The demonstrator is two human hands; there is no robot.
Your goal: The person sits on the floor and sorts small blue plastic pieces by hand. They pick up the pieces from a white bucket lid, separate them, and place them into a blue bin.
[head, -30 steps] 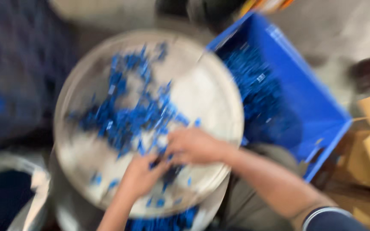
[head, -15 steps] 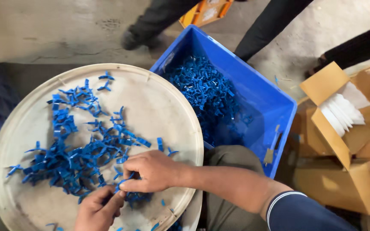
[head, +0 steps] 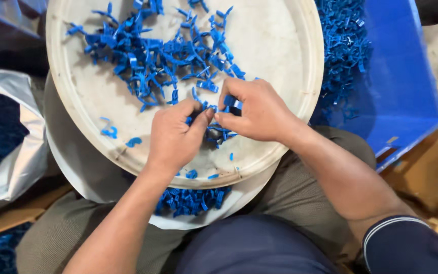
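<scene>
Both the left hand (head: pixel 174 136) and right hand (head: pixel 255 112) pinch small blue clips (head: pixel 227 103) over the round tray (head: pixel 280 30). A loose pinch could drop a clip off the near rim.

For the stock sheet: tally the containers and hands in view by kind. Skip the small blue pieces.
Round white tray: 1
Blue crate: 1
Silver bag: 1
Hands, left hand and right hand: 2
Total: 5
</scene>
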